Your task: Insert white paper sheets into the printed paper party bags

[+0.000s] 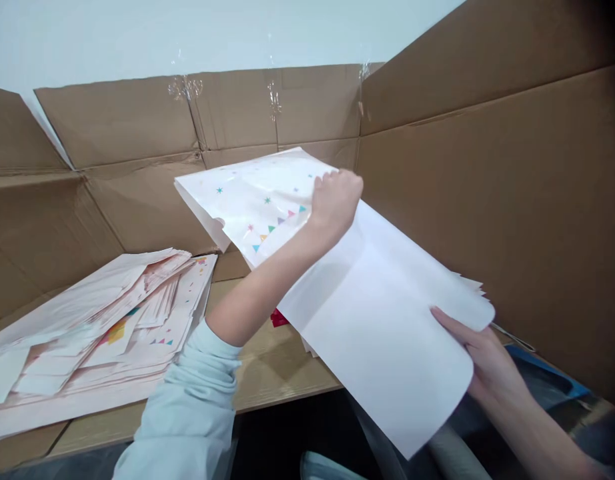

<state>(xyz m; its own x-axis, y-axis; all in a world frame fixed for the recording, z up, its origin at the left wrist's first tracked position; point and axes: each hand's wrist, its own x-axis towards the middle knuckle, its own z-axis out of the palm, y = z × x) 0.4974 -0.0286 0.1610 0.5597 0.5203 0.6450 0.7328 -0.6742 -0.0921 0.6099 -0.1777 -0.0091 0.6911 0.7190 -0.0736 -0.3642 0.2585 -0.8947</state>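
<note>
A large white paper sheet (382, 313), printed with small stars and coloured bunting at its far end, slants across the middle of the view, held up off the table. Its far left end is folded over in two layers, with a rounded notch. My left hand (337, 203) is closed in a fist on the upper part, my forearm lying across the print. At the lower right, my right hand (487, 360) grips the rounded near end, thumb on top and fingers hidden underneath. More white paper edges (470, 283) show behind this end.
On the left lies a messy pile of printed white papers (112, 327) on a cardboard-covered table (267, 370). Tall cardboard walls (487, 187) stand behind and to the right. Something red (278, 319) peeks out beneath the sheet. A blue-edged dark object (542, 377) sits at the lower right.
</note>
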